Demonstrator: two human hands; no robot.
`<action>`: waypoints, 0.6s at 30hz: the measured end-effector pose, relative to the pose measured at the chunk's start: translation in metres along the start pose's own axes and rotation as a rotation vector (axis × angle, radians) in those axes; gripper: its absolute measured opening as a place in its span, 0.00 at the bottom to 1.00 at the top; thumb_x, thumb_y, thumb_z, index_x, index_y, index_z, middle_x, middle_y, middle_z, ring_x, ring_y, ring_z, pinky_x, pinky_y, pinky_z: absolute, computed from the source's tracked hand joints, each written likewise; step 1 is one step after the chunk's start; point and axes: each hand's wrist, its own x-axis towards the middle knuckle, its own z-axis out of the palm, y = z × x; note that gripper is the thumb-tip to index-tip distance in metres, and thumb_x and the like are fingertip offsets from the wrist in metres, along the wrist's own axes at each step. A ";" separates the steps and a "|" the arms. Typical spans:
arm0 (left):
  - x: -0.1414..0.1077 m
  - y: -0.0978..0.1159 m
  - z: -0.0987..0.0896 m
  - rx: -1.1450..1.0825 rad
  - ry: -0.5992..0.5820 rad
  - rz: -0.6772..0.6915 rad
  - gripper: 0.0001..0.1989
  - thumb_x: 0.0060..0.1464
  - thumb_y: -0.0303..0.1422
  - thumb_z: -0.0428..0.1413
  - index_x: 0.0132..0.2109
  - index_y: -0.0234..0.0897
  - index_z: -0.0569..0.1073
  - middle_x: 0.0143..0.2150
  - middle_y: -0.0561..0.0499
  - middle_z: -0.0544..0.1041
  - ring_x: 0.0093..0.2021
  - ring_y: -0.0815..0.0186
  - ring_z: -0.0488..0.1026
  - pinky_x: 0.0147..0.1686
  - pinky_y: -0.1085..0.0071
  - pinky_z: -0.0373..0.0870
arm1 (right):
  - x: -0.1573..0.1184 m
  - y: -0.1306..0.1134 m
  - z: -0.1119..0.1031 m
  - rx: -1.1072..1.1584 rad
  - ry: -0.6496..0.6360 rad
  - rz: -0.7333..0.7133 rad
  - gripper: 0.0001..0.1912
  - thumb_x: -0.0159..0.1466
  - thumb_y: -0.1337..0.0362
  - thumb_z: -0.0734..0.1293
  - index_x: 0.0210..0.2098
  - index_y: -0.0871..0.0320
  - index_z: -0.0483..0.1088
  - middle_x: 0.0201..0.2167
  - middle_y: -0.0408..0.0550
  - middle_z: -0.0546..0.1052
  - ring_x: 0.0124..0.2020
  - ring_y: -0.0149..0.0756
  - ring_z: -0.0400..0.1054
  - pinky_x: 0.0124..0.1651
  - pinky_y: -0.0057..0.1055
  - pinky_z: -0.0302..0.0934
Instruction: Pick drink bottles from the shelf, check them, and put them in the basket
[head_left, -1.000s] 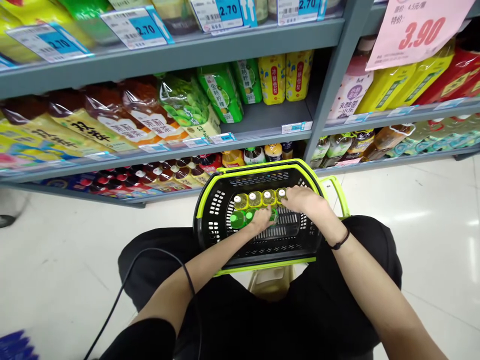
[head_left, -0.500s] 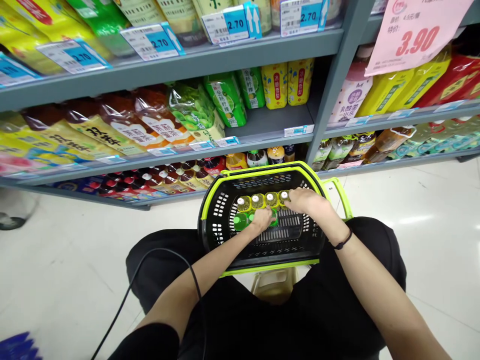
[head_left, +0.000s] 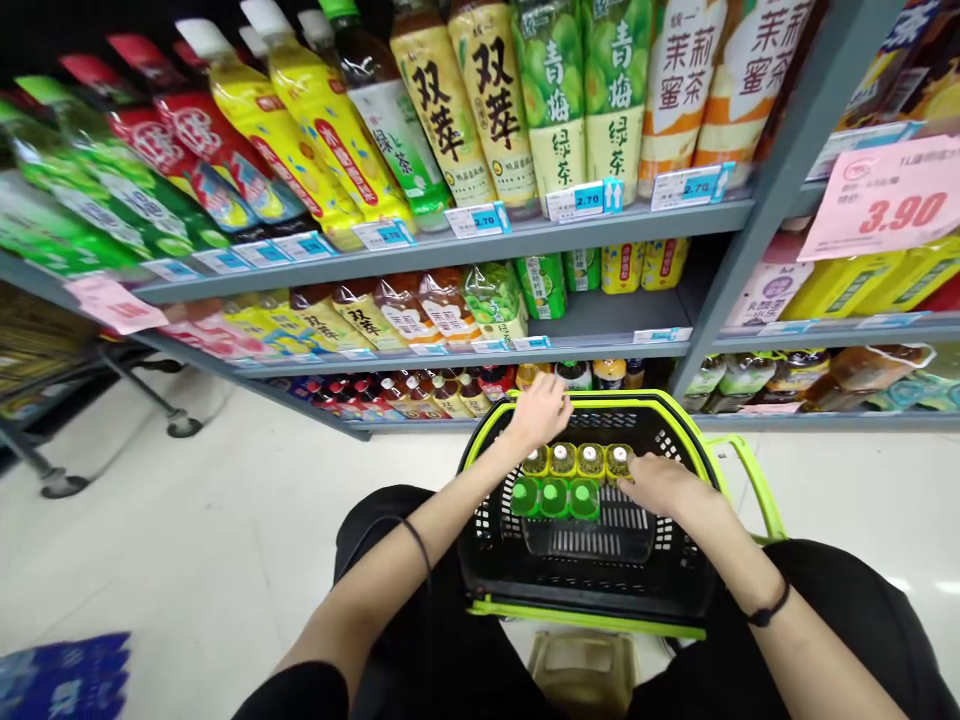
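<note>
A black shopping basket (head_left: pixel 495 585) with lime-green rims stands between my knees. Along its far side runs a row of several yellow-labelled bottles (head_left: pixel 590 462) with white caps. Three green bottles (head_left: pixel 554 497) with green caps stand in front of that row. My right hand (head_left: pixel 664 487) reaches in from the right, its fingers closed against the side of the rightmost white-capped bottle (head_left: pixel 619 461). Over the far left rim is my left hand (head_left: pixel 541 410), fingers loosely bent and apart, with no item visible in it. Whether it touches the rim is unclear.
Drink shelves (head_left: pixel 450 245) cross the view ahead, with yellow cartons (head_left: pixel 622 268) and green packs (head_left: pixel 541 287) on the middle level. A pink price sign (head_left: pixel 881 200) hangs at right. A beige stool (head_left: pixel 585 668) sits below the basket; a wheeled rack (head_left: pixel 142 390) stands left.
My left hand has left the green bottles and moved up and forward to the far rim. My right hand stays by the rightmost white-capped bottle. The view has tilted up and turned left.
</note>
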 end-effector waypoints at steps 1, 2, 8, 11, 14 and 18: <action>0.009 -0.014 -0.013 -0.001 0.077 -0.020 0.16 0.71 0.33 0.42 0.54 0.32 0.71 0.55 0.37 0.75 0.60 0.53 0.70 0.48 0.62 0.74 | 0.000 -0.002 0.000 -0.011 -0.018 0.002 0.23 0.75 0.62 0.60 0.62 0.73 0.71 0.57 0.73 0.76 0.59 0.59 0.74 0.61 0.46 0.66; 0.019 -0.027 -0.025 -0.007 0.177 -0.041 0.15 0.71 0.32 0.43 0.54 0.30 0.71 0.55 0.36 0.75 0.59 0.52 0.70 0.50 0.61 0.74 | 0.000 -0.003 0.000 -0.021 -0.034 0.005 0.23 0.75 0.62 0.60 0.62 0.74 0.71 0.57 0.73 0.76 0.60 0.59 0.74 0.61 0.46 0.66; 0.081 -0.060 -0.069 -0.111 0.623 0.069 0.14 0.66 0.27 0.47 0.55 0.29 0.69 0.53 0.36 0.74 0.58 0.51 0.69 0.58 0.54 0.71 | -0.001 -0.015 -0.004 -0.037 -0.053 0.001 0.23 0.76 0.64 0.59 0.61 0.75 0.72 0.58 0.73 0.76 0.61 0.57 0.73 0.62 0.43 0.66; 0.115 -0.056 -0.076 -0.073 0.608 0.022 0.26 0.63 0.28 0.50 0.66 0.21 0.61 0.66 0.25 0.65 0.69 0.43 0.60 0.67 0.46 0.61 | 0.001 -0.020 -0.004 -0.037 -0.067 -0.003 0.22 0.76 0.65 0.59 0.61 0.75 0.73 0.59 0.71 0.76 0.61 0.55 0.73 0.62 0.42 0.66; 0.150 -0.054 -0.079 0.017 0.518 -0.097 0.31 0.63 0.33 0.53 0.68 0.19 0.60 0.66 0.21 0.64 0.70 0.36 0.57 0.70 0.41 0.53 | 0.004 -0.021 -0.002 -0.035 -0.091 0.005 0.22 0.75 0.65 0.61 0.60 0.74 0.74 0.58 0.70 0.77 0.61 0.54 0.73 0.62 0.42 0.67; 0.191 -0.061 -0.078 0.083 0.409 -0.189 0.29 0.64 0.42 0.57 0.64 0.25 0.67 0.60 0.25 0.72 0.64 0.35 0.64 0.67 0.37 0.52 | 0.009 -0.021 -0.002 -0.036 -0.103 0.034 0.21 0.74 0.66 0.62 0.59 0.74 0.74 0.58 0.71 0.77 0.62 0.55 0.72 0.61 0.42 0.68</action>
